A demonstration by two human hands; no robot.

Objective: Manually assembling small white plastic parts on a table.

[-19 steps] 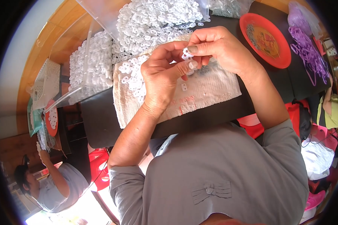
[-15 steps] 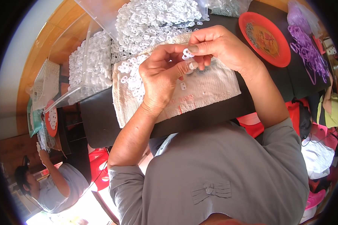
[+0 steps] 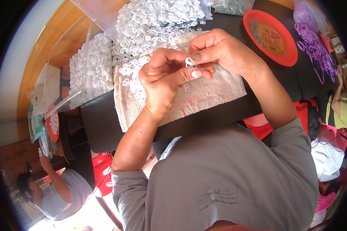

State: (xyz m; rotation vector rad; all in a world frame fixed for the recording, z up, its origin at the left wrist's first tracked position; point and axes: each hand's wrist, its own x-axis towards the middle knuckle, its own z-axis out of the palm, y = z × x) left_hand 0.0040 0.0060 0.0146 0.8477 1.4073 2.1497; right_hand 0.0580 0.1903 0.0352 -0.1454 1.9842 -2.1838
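Above a beige towel (image 3: 219,90), my two hands meet at a small white plastic piece with two holes (image 3: 189,62). My right hand (image 3: 229,54) is closed in a pinch, thumb and forefinger at the piece's upper end. My left hand (image 3: 160,79) curls round its lower side with the thumb stretched toward my right fingers. Whatever else may sit between the fingertips is too small to make out. A single matching piece (image 3: 186,87) lies on the towel below my hands. More of these loose white pieces (image 3: 134,82) are scattered left of my left hand.
Behind the towel rises a large heap of white pieces (image 3: 158,19), beside clear plastic bins (image 3: 86,61). A red plate (image 3: 290,52) with small metal parts stands at the right, near purple cord (image 3: 314,50). Another person (image 3: 61,184) sits at far left.
Both hands have shifted slightly left and down with the white piece still between them. The whole view has drifted a little; the scattered pieces look unchanged.
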